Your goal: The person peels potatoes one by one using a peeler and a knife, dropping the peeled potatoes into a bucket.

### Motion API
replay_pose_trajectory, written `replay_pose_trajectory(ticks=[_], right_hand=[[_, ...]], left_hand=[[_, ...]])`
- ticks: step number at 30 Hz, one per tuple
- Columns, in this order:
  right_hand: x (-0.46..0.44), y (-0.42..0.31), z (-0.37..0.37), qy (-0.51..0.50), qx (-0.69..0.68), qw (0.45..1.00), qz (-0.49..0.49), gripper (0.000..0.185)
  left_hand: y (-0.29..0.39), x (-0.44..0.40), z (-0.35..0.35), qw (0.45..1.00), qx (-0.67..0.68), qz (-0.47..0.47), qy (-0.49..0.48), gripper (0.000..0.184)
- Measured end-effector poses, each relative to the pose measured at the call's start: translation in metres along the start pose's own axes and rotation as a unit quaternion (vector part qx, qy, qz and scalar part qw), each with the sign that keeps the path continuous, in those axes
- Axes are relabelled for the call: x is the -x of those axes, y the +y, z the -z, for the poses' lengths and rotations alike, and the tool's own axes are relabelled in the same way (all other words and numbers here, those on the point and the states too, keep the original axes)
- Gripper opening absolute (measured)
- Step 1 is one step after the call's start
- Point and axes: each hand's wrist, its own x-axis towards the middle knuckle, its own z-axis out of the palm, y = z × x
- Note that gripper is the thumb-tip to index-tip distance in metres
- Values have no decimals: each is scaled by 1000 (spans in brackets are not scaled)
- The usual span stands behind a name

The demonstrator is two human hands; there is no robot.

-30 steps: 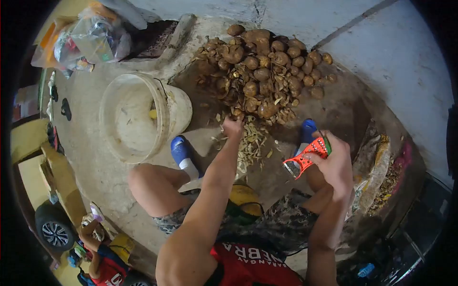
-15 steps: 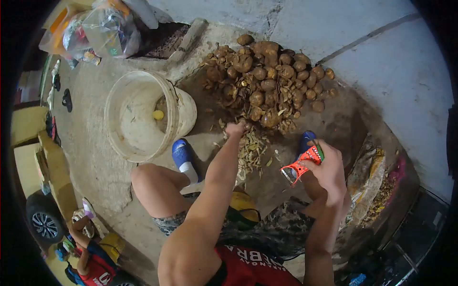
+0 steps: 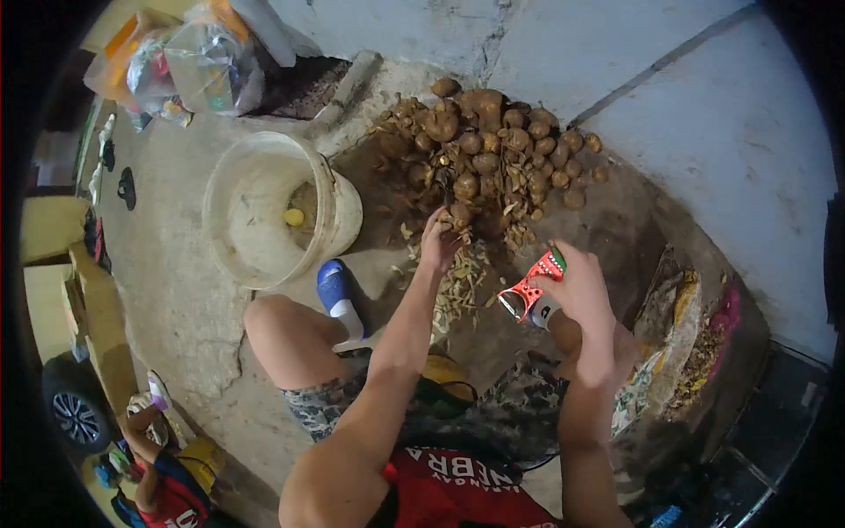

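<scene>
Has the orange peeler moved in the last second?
Yes: the orange peeler, in the right hand, has moved leftward, closer to the white bucket standing on the floor.

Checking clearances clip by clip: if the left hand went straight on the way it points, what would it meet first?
Likely the near side of the heap of brown tubers, just beyond the left hand; depth is hard to judge.

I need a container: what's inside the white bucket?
One round yellow piece shows deep inside the white bucket. The near wall covers some of the interior; anything there cannot be seen.
</scene>
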Motion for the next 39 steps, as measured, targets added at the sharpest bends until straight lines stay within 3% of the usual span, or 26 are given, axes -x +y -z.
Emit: replay_pose_trajectory(ticks=[1, 2, 5, 12, 17, 20, 24, 26, 28, 34, 39], right_hand=[[1, 0, -2, 7, -1, 1000, 4, 67], [1, -1, -5, -8, -1, 1000, 8, 68], [6, -17, -6, -27, -9, 999, 14, 70], [22, -32, -40, 21, -34, 997, 71, 70], [48, -58, -55, 68, -118, 981, 139, 66], [60, -72, -62, 59, -95, 984, 137, 64], [73, -85, -71, 46, -77, 988, 128, 62], [81, -92, -73, 77, -108, 973, 187, 62], [84, -95, -80, 67, -112, 975, 181, 61], [89, -99, -84, -72, -140, 969, 190, 60], [94, -105, -79, -74, -128, 976, 161, 57]], left_hand=[[10, 4, -10, 997, 2, 27, -67, 53], [22, 15, -26, 997, -1, 23, -73, 53], [52, 41, -68, 985, -39, -25, -166, 61], [124, 129, -123, 951, -143, -95, -257, 57], [148, 181, -114, 921, -228, -145, -280, 61], [149, 203, -96, 919, -249, -138, -273, 60], [148, 233, -78, 951, -123, -94, -268, 52], [147, 240, -73, 962, -77, -87, -246, 48], [145, 243, -70, 962, -14, -60, -266, 47], [148, 233, -58, 963, -41, -71, -258, 40], [146, 239, -60, 962, -48, -62, -262, 34]])
